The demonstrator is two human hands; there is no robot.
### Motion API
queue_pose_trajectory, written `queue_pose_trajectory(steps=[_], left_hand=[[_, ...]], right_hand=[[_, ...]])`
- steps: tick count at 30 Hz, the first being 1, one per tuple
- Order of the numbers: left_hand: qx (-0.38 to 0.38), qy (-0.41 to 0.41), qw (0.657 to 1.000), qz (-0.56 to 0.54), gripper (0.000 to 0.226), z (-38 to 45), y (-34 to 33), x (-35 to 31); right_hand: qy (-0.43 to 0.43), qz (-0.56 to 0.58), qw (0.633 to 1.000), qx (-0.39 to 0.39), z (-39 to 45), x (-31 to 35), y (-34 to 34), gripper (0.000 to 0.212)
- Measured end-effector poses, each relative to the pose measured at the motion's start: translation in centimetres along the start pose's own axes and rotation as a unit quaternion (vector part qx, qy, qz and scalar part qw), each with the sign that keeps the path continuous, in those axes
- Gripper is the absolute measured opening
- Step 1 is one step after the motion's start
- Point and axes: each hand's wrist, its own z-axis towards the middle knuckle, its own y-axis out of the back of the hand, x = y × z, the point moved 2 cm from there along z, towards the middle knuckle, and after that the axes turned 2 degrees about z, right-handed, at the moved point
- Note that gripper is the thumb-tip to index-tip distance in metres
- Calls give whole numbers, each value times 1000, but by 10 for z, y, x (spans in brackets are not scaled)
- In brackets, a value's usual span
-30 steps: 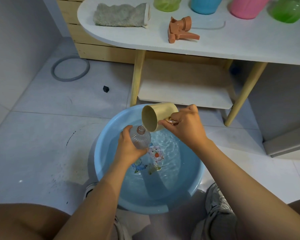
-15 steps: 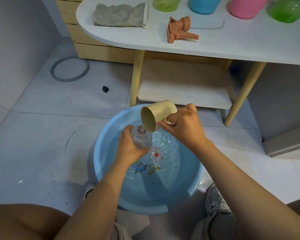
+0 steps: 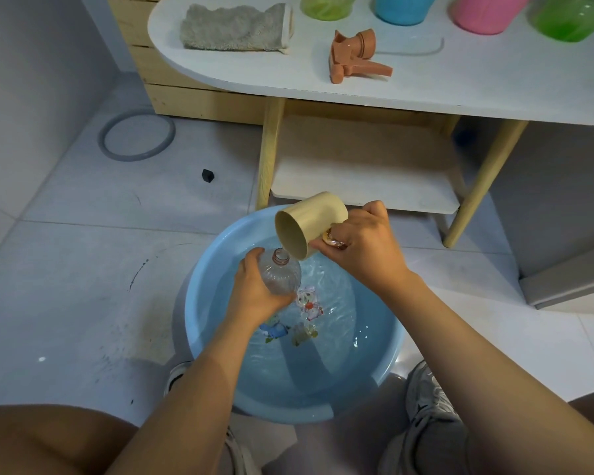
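Note:
My left hand (image 3: 254, 291) grips a clear plastic bottle (image 3: 282, 274) with an open neck, held upright over a light blue basin (image 3: 199, 323) of water on the floor. My right hand (image 3: 360, 252) holds a beige cup (image 3: 306, 229) by its handle. The cup is tipped on its side, its lower rim right at the bottle's mouth. Cartoon prints show through the water on the basin's bottom.
A white table (image 3: 426, 84) stands behind the basin with a grey towel (image 3: 235, 27), an orange spray trigger head (image 3: 355, 56) and several coloured containers. Wooden legs and a low shelf (image 3: 360, 183) lie just beyond the basin. A grey ring (image 3: 136, 135) lies on the tiled floor.
The cup has tipped slightly further toward the bottle's mouth. Both hands stay in about the same place over the basin.

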Motion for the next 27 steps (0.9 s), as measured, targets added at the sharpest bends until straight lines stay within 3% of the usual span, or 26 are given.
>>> queue_pose_trajectory(steps=[27], left_hand=[[15,1,999,31,103,0,3,-6]], right_hand=[[45,-15,999,19,5,7,6,45]])
